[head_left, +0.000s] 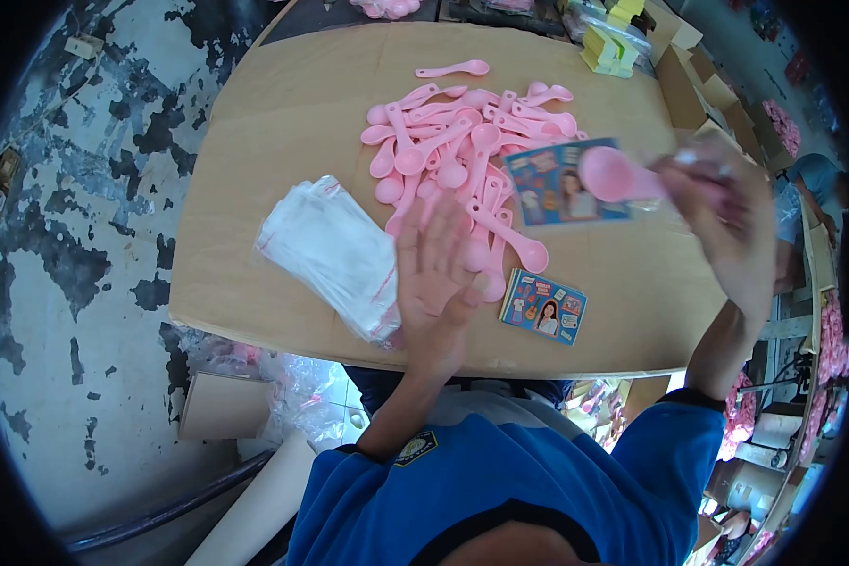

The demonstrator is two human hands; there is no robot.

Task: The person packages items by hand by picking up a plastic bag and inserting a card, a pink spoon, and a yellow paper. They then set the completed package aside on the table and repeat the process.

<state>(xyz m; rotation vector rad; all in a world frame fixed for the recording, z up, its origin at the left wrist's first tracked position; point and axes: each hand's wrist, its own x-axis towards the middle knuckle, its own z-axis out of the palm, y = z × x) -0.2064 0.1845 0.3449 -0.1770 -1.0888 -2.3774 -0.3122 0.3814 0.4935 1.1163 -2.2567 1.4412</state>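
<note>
My right hand [726, 217] is raised over the right side of the table, slightly blurred, its fingers closed on the handle of a pink measuring spoon [607, 175]. Behind the spoon's bowl is a blue printed card [542, 184], which appears to move along with it. My left hand [434, 283] is open, palm up and fingers stretched, between a stack of clear plastic bags [325, 255] and the heap of pink spoons [453, 137]. To its right lies a small stack of the same cards [544, 307] near the front edge.
Brown paper covers the table [245, 160]. One single spoon [453, 69] lies behind the heap. Yellow blocks [608, 52] stand at the back right beside open cardboard boxes [693, 90]. Plastic wrap [302, 387] hangs below the front left edge. Another person [816, 179] is at the far right.
</note>
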